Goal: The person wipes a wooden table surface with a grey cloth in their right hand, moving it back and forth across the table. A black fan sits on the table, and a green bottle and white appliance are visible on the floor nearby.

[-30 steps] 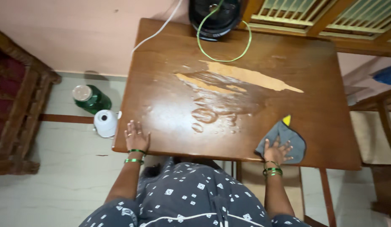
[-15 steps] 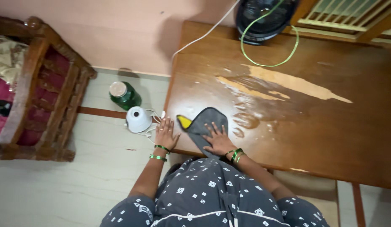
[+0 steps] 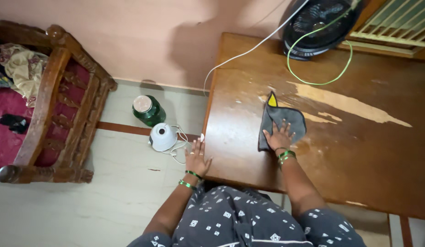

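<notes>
A pink wall (image 3: 130,41) backs a pale tiled floor (image 3: 84,201), and a brown wooden table (image 3: 358,155) stands against that wall on the right side of the view. The table top shows a long patch of worn, lighter surface and wet streaks near its middle. The right hand (image 3: 279,136) lies flat, fingers spread, palm down on a grey cloth (image 3: 282,120) with a yellow corner; the hand presses on the cloth and does not close around it. The cloth lies on the table top, left of the worn patch and well clear of the near edge. The left hand (image 3: 196,158) rests open, fingers spread, on the near left corner of the table and holds nothing. Both wrists carry green bangles. A black fan (image 3: 320,25) stands at the far edge of the table, with a green cord (image 3: 313,81) looping in front of it and a white cable (image 3: 249,50) running off the left edge. On the floor beside the table stand a green jar (image 3: 149,110) and a white round device (image 3: 163,136), just beside each other. A carved wooden seat (image 3: 52,105) occupies the left side.
</notes>
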